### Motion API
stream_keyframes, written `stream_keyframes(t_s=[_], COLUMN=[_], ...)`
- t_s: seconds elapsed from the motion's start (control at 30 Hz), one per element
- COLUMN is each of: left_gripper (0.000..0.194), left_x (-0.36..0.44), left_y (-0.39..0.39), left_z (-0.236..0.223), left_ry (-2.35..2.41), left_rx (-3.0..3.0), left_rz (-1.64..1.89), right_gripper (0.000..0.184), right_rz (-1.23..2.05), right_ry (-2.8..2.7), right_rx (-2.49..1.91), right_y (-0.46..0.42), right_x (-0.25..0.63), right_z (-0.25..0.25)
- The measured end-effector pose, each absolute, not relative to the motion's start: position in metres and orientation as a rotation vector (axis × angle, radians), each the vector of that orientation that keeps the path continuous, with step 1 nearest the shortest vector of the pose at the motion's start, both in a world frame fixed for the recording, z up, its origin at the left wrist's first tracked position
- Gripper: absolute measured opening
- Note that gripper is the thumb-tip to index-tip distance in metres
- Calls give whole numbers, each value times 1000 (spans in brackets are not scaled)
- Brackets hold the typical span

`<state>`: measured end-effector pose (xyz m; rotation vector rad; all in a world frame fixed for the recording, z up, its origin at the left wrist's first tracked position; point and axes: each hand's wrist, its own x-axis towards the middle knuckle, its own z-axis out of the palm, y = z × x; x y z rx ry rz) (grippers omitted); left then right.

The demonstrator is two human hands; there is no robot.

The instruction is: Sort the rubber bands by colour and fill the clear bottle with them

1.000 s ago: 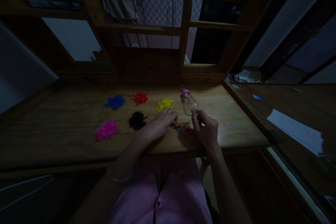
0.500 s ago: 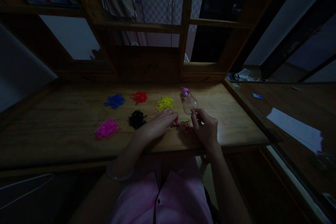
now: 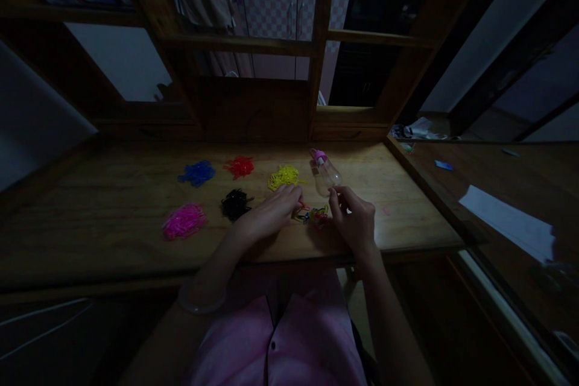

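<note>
A small mixed pile of coloured rubber bands [image 3: 319, 216] lies on the desk between my two hands. My left hand [image 3: 281, 208] is bent over the desk at the pile's left side, fingers curled, with a red rubber band [image 3: 304, 207] at its fingertips. On the other side my right hand [image 3: 355, 217] is closed in a pinch of thumb and forefinger; whatever is between them is too small to make out. Just beyond its fingertips a clear bottle [image 3: 329, 176] with a pink cap lies on its side. A yellow rubber band pile [image 3: 284, 177] sits just beyond my left hand.
Further left are separate piles of rubber bands: black [image 3: 236, 204], red [image 3: 239, 166], blue [image 3: 197, 173] and pink [image 3: 184, 221]. A wooden shelf unit [image 3: 239, 43] rises at the desk's back. Paper sheets [image 3: 509, 223] lie on the brown surface at right.
My left hand has drawn slightly left from the mixed pile, and the red band at its fingertips shows more. My right hand stays nearly still in its pinch.
</note>
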<state>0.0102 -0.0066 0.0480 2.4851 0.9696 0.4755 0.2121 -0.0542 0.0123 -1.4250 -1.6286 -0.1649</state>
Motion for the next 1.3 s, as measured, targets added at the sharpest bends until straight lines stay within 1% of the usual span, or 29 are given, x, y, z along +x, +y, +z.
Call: stream_keyframes(t_s=[0.17,0.27,0.37,0.47,0.57,0.77,0.93,1.07,1.3], left_gripper=[13,16,18,19,22,21,21,20,27], left_x=[14,18,24,30,34,35,33,30,4], left_y=[-6,-5,-2,0,-1,-4,-6,-5,5], left_z=[56,57,53,47,41,38,45,47,39], left_ry=[950,952,956,952,906,883,933,992,1072], left_rx=[2361,2202,1955,1732,1616,1533,1518,1522,1585], left_rz=[452,547,705,835,859,865,899,981,1109], right_gripper=[15,15,14,18,23,20,18,16,15], right_rz=[-159,-141,-49,62,94,104,105,110,109], right_ry=[-1632,-1634,-1690,-1798,-1866,-1869,-1883,-1871,-1841], right_rx=[-1431,-1421,-1384,-1344,-1330,-1320,-1306,-1320,-1285], right_y=[-55,-55,-56,-56,-56,-55,-54,-54,-55], right_x=[212,213,212,210,209,210,211,211,210], right_z=[14,13,12,12,12,11,8,9,13])
